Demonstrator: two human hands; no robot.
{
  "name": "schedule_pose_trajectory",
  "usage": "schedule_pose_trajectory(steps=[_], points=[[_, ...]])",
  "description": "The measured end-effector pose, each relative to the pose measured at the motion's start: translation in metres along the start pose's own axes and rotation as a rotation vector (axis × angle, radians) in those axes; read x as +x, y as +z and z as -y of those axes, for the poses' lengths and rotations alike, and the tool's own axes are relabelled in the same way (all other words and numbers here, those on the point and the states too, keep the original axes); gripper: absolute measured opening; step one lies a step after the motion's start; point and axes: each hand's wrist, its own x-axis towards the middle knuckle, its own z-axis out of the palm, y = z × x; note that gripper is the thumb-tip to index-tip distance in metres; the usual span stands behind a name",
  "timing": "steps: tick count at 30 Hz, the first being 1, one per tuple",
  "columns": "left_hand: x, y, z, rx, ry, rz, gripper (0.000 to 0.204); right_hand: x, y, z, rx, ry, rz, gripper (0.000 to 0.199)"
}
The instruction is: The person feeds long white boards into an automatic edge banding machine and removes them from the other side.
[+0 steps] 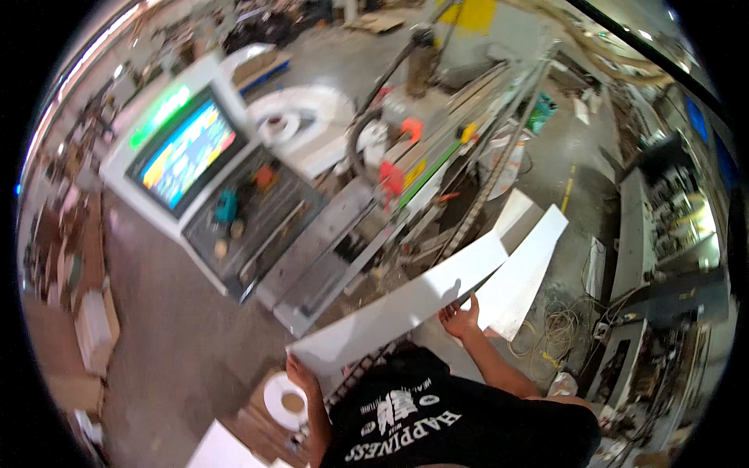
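Premises: an industrial workshop. Evidence: a large cutting machine (pixel 406 168) with its control console and screen (pixel 187 152), concrete floor (pixel 168 312), loose cables (pixel 558 327), stacked white panels (pixel 222 451), cluttered shelving (pixel 671 210).

White board (pixel 406 300) is looking smooth, matt laminate; machine frame (pixel 328 242) is showing bare grey metal; floor (pixel 179 327) is looking dull concrete.

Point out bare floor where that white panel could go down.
Bare concrete lies left of the machine bed, below the control screen. Both hands, left hand and right hand, hold the white panel. Cables crowd the right floor.
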Motion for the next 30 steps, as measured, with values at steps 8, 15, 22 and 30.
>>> schedule_pose_trajectory(steps=[8, 15, 22, 30], points=[[0.035, -0.086, 0.057, 0.099, -0.158, -0.237, 0.066, -0.029, 0.082, -0.101, -0.332, 0.140, 0.234, 0.069], [0.084, -0.164, 0.120, 0.272, -0.096, -0.358, 0.070, 0.013, 0.113, -0.207, -0.504, 0.303, 0.286, 0.067], [0.131, -0.219, 0.118, 0.398, -0.209, -0.334, 0.070, 0.028, 0.125, -0.258, -0.574, 0.418, 0.253, 0.070], [0.161, -0.240, 0.119, 0.193, -0.250, -0.159, 0.055, 0.082, 0.181, -0.212, -0.796, -0.385, 0.326, 0.097]])
